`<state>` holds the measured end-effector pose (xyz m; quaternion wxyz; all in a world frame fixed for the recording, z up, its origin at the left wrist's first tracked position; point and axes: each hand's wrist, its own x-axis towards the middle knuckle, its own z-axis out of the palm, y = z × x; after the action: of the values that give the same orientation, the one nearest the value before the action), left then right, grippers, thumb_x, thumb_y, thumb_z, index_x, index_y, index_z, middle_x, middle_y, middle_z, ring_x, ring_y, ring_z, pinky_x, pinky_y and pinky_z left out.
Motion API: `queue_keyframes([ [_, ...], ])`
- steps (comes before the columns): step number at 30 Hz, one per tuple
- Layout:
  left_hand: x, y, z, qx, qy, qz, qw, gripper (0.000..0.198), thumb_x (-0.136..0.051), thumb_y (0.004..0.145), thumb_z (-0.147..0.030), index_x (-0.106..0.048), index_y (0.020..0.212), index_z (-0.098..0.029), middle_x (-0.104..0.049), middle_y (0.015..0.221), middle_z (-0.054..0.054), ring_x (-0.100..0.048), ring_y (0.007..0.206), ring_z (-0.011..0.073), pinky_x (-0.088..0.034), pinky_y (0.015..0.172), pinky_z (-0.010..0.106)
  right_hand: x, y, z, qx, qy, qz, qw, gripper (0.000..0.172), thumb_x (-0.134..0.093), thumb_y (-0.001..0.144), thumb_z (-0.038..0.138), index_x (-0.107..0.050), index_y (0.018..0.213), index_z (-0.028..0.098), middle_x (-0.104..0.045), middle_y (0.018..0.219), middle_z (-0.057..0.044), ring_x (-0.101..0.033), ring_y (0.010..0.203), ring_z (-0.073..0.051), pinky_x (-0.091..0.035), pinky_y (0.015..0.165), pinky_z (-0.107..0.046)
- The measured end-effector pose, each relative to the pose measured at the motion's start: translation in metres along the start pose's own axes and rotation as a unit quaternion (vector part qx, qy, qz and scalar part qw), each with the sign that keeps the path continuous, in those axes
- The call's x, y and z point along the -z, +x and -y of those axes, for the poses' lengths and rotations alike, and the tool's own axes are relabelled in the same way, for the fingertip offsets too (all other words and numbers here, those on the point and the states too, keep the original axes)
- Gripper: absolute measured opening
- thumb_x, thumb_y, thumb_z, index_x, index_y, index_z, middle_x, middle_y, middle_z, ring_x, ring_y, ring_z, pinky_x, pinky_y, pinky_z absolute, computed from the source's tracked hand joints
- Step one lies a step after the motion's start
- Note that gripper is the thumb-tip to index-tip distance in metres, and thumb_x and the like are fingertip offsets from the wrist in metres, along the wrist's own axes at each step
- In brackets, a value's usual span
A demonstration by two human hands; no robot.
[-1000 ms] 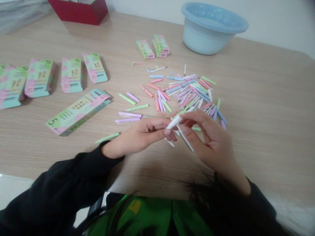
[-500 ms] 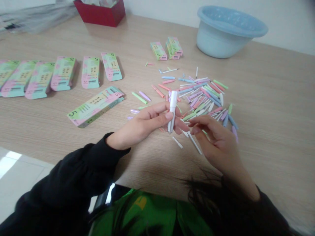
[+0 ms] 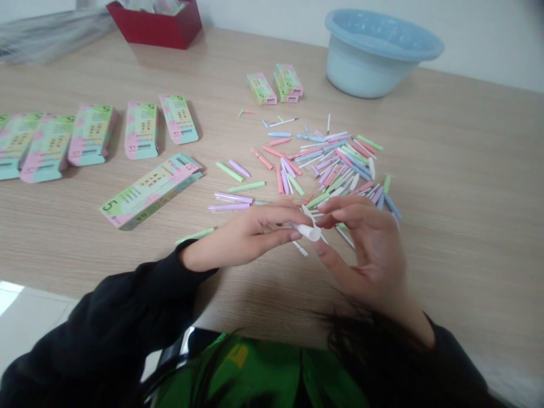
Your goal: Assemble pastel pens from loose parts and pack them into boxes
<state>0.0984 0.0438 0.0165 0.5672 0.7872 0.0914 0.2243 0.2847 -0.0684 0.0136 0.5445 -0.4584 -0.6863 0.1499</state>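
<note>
My left hand (image 3: 255, 235) pinches a white pen-like stick (image 3: 311, 232) between thumb and fingers, its wide, rounded end pointing toward me. Around that end curves my right hand (image 3: 365, 243), fingers apart and the thumb very near it; whether the thumb touches I cannot tell. Just past the fingertips lies a pile of slim sticks and caps (image 3: 335, 164) in pink, purple, blue, green and white, partly covered by my right hand. Purple sticks (image 3: 232, 203) and a green stick (image 3: 198, 234) lie by my left hand and wrist.
Pastel cartons (image 3: 142, 130) stand in a row at the left, with a longer carton (image 3: 151, 192) lying nearer. Small cartons (image 3: 261, 89) sit behind the pile. A blue basin (image 3: 369, 68) and a red box (image 3: 161, 28) stand at the back, beside clear plastic bags (image 3: 55, 37).
The white stick has tipped from upright to pointing toward me. My right hand has come in closer to it, its fingers spreading apart. The view has shifted slightly.
</note>
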Motion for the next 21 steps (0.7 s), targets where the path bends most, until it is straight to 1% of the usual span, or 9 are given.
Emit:
queue_keyframes([
  [5, 0.0002, 0.0008, 0.0047, -0.024, 0.014, 0.002, 1.000, 0.021, -0.062, 0.099, -0.023, -0.078, 0.113, -0.023, -0.074, 0.122, 0.009, -0.068, 0.113, 0.0223, -0.051, 0.103, 0.034, -0.0003, -0.0016, 0.0046, 0.020, -0.017, 0.022, 0.999, 0.051, -0.067, 0.085, 0.006, -0.052, 0.125, 0.033, -0.064, 0.118, -0.006, -0.065, 0.112, -0.025, -0.058, 0.094, -0.047],
  [9, -0.0003, 0.0005, 0.0050, -0.017, 0.014, -0.003, 1.000, 0.020, -0.064, 0.098, -0.024, -0.080, 0.109, -0.023, -0.073, 0.119, 0.009, -0.068, 0.112, 0.0232, -0.052, 0.102, 0.035, -0.0004, -0.0036, 0.0062, 0.020, -0.041, 0.043, 0.998, 0.054, -0.067, 0.086, 0.005, -0.050, 0.129, 0.033, -0.068, 0.122, -0.006, -0.066, 0.117, -0.025, -0.055, 0.102, -0.049],
  [14, 0.0000, -0.0004, 0.0011, -0.023, 0.027, 0.007, 0.999, 0.021, -0.062, 0.099, -0.019, -0.079, 0.110, -0.022, -0.073, 0.113, 0.008, -0.068, 0.107, 0.0209, -0.052, 0.099, 0.031, 0.0022, -0.0018, 0.0081, 0.015, -0.084, 0.075, 0.993, 0.050, -0.066, 0.087, 0.007, -0.055, 0.130, 0.030, -0.071, 0.122, -0.007, -0.066, 0.116, -0.026, -0.055, 0.101, -0.048],
  [17, -0.0007, -0.0012, 0.0013, -0.021, 0.033, 0.007, 0.999, 0.020, -0.062, 0.098, -0.019, -0.080, 0.107, -0.023, -0.072, 0.113, 0.008, -0.068, 0.108, 0.0219, -0.051, 0.100, 0.032, 0.0032, -0.0015, 0.0090, 0.019, -0.110, 0.090, 0.990, 0.044, -0.065, 0.088, 0.008, -0.059, 0.125, 0.030, -0.069, 0.125, -0.007, -0.067, 0.114, -0.028, -0.055, 0.099, -0.049],
  [21, -0.0031, -0.0008, 0.0045, -0.017, 0.033, 0.018, 0.999, 0.021, -0.060, 0.100, -0.021, -0.079, 0.108, -0.024, -0.072, 0.116, 0.007, -0.068, 0.111, 0.0223, -0.052, 0.100, 0.034, 0.0011, -0.0017, 0.0083, 0.021, -0.113, 0.091, 0.989, 0.037, -0.062, 0.089, 0.007, -0.062, 0.119, 0.029, -0.068, 0.121, -0.007, -0.066, 0.113, -0.027, -0.056, 0.097, -0.047],
])
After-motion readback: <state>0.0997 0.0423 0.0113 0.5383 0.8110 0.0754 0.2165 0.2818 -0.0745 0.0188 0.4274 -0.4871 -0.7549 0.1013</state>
